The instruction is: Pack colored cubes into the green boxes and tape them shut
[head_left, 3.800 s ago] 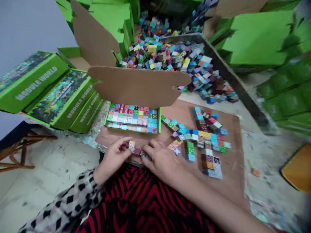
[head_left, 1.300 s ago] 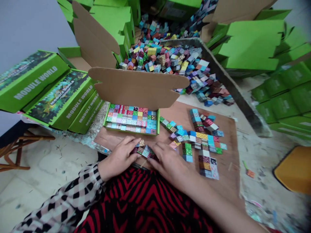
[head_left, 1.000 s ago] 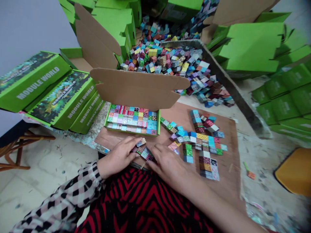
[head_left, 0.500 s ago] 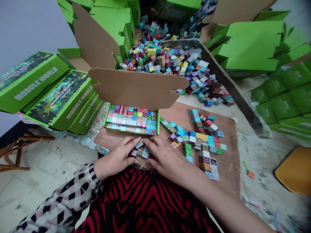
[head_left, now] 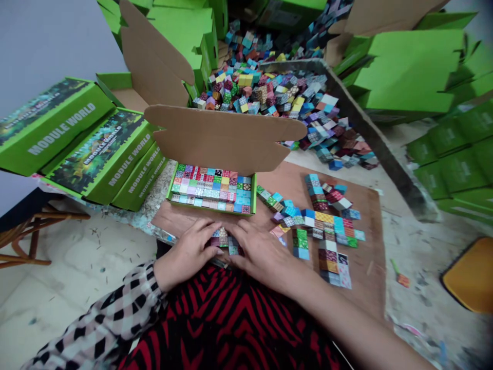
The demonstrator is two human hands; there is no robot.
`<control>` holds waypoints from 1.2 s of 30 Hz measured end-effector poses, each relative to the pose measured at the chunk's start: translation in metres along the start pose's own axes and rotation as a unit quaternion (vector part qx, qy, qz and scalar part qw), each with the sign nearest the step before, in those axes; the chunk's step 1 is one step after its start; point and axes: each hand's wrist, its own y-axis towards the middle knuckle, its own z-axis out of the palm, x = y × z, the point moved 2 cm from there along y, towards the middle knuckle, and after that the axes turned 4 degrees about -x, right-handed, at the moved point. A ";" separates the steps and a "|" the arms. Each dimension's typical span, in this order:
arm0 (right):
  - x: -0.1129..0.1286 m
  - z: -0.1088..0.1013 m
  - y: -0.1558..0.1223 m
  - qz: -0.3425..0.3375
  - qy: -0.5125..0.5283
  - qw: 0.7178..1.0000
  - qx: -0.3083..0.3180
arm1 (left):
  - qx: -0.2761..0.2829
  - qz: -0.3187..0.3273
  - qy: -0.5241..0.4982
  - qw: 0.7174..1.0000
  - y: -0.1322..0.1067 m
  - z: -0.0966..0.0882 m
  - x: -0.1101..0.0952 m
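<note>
Between my two hands, at the near edge of the brown cardboard sheet [head_left: 360,267], is a small group of patterned cubes [head_left: 222,237]. My left hand [head_left: 188,252] presses on the group from the left, fingers bent and thumb close to the front. From the right, my right hand [head_left: 260,252] closes on the same cubes, its fingers partly hiding them. Just beyond my fingertips stands an open green box [head_left: 211,208] filled with rows of cubes [head_left: 208,187], its brown lid [head_left: 227,136] raised behind.
Loose rows of cubes [head_left: 325,218] lie on the sheet to the right. A large heap of cubes [head_left: 285,97] spreads behind, bordered by a grey rail [head_left: 379,136]. Closed green boxes [head_left: 96,154] are stacked at left; open boxes [head_left: 410,72] and a stool [head_left: 470,277] are right.
My hands stay around the small group of cubes, whose visible arrangement between the fingers has shifted. The whole view has moved slightly. The filled box looks the same.
</note>
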 end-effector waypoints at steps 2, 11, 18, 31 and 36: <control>-0.002 0.000 -0.002 0.000 0.010 1.000 0.008 | 0.000 0.006 0.003 1.000 0.000 0.000 -0.001; -0.008 0.001 -0.013 0.024 0.010 0.999 0.028 | 0.007 0.028 0.023 0.999 0.002 0.001 -0.007; -0.001 0.001 -0.012 0.053 -0.007 0.998 0.032 | -0.007 0.043 0.032 0.999 -0.001 -0.001 -0.003; -0.008 0.011 -0.005 0.066 0.013 0.997 -0.022 | 0.000 0.042 0.029 0.999 0.002 0.002 -0.003; -0.017 0.015 -0.006 0.047 0.050 0.998 -0.018 | -0.006 0.039 0.001 0.999 0.003 0.001 -0.001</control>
